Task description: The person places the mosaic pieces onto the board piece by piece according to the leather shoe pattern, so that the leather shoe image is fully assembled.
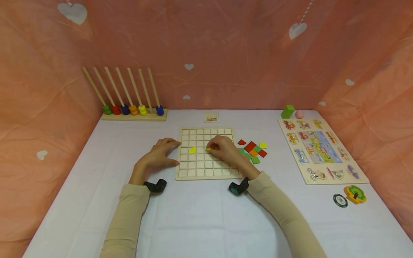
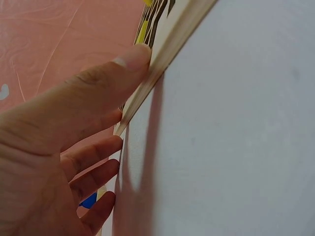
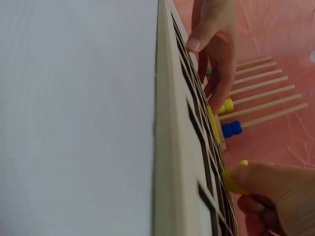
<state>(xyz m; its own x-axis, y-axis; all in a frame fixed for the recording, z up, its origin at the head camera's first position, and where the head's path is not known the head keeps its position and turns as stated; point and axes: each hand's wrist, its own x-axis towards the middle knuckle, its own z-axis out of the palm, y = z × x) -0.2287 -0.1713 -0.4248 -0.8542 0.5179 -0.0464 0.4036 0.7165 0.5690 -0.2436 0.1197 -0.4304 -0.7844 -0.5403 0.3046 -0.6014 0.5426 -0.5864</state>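
Observation:
A square wooden grid board (image 1: 209, 173) lies flat on the white table, with one yellow tile (image 1: 192, 150) in a cell left of its middle. My right hand (image 1: 224, 148) is over the board and pinches another yellow tile (image 3: 231, 182) between thumb and fingertips. At the board's left edge my left hand (image 1: 158, 153) has its fingers extended, thumb and fingertips right at the rim. The left thumb (image 2: 133, 58) rests at the board's edge in the left wrist view. Right of the board lie loose red, green, orange and yellow tiles (image 1: 250, 146), partly behind the right hand.
A peg stand (image 1: 133, 117) with coloured beads is at the back left. A small pattern card (image 1: 211, 118) lies behind the board. To the right are a picture puzzle (image 1: 322, 147), a green block (image 1: 287, 111), a pink piece (image 1: 299, 114), a round chip (image 1: 340, 200) and a tree piece (image 1: 355, 194).

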